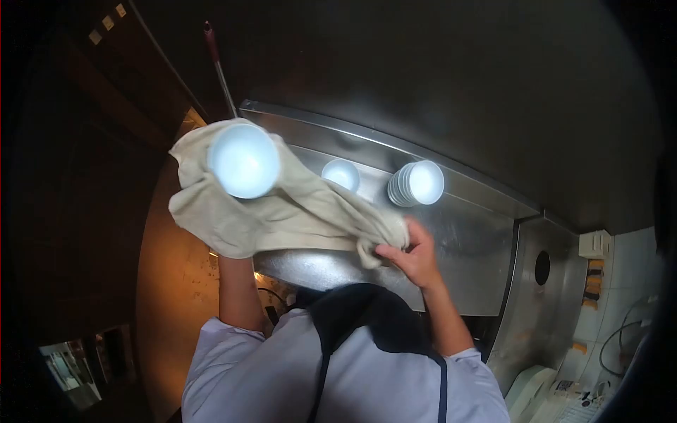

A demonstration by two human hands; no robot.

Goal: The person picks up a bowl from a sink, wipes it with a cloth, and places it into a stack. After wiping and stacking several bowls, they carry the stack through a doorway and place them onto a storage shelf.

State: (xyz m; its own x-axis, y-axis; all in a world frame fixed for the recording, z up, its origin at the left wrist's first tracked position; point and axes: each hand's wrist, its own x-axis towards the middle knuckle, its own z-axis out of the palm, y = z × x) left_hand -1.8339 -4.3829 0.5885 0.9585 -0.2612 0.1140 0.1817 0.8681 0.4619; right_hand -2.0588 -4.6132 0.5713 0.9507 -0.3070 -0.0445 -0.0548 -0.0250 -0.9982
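Nearest my camera is the wearer's pale shirt (pixel 268 381) with its black straps; beyond it, on the left, a white bowl (pixel 244 161) sits in a draped beige cloth (pixel 303 218), its mouth facing me. The left forearm (pixel 238 292) runs under that cloth, which hides the hand, so I can't tell its grip. The right hand (pixel 417 257) is closed on the cloth's bunched end, thumb against fingers. I'd judge the bowl light, rigid, smooth enough to slip and easily chipped, best held at base and rim through the fabric; the cloth looks soft and limp, fine to grab anywhere. Behind, a single bowl (pixel 341 174) and a nested stack of bowls (pixel 426 182) stand on a shiny steel counter (pixel 469 247), below a dark wall (pixel 458 92), with white tiles (pixel 627 271) far right.
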